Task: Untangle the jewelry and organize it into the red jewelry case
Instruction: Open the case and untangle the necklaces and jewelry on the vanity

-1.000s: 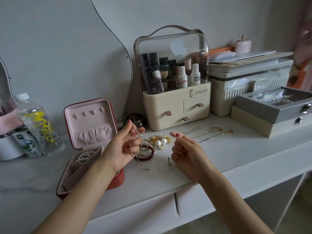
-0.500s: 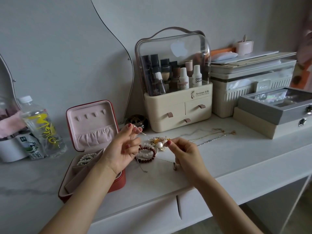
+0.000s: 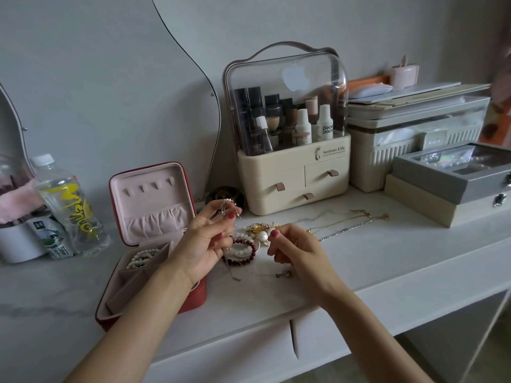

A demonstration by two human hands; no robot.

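White marble-look desk carried everything. Nearest, the right hand pinched a fine chain, probably easing it from the jewelry pile. The left hand pinched a silver piece raised clear of the tangle. Beside it, the red case lay open, pearls already inside.

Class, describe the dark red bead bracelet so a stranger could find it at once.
Start at the open red jewelry case on the white tabletop. Just right of it, between the two hands, lies a jewelry pile. The dark red bead bracelet is its only ring of round maroon beads.
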